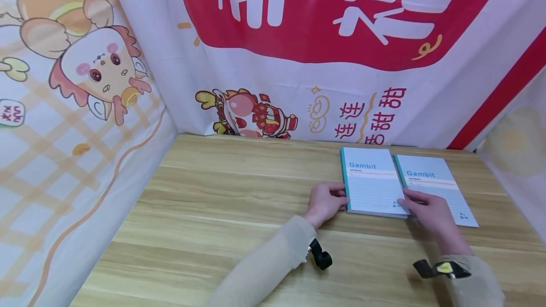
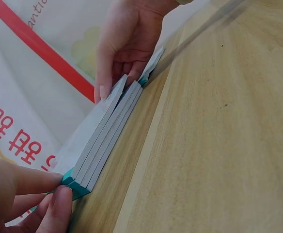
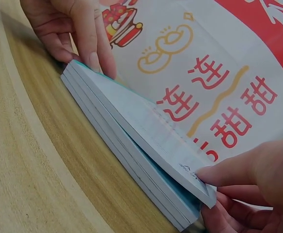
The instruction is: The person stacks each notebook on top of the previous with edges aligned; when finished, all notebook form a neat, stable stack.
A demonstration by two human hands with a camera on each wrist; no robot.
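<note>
A white notebook (image 1: 372,181) marked "Gambit", with a teal spine, lies on top of a small stack of similar notebooks (image 3: 117,145). At the stack's near left corner, my left hand (image 1: 325,201) holds the spine between thumb and fingers (image 2: 37,180). My right hand (image 1: 432,211) pinches the top notebook's near right corner, thumb above and fingers beneath. That corner is raised slightly, and a narrow gap shows under it in the right wrist view. Just right of the stack lies another "Gambit" notebook (image 1: 432,174), partly covered by my right hand and forearm.
The notebooks are on a wood-grain table (image 1: 230,188), near its back edge. A printed cloth (image 1: 273,51) with red and white figures hangs behind it. Another patterned cloth (image 1: 85,155) stands along the left side.
</note>
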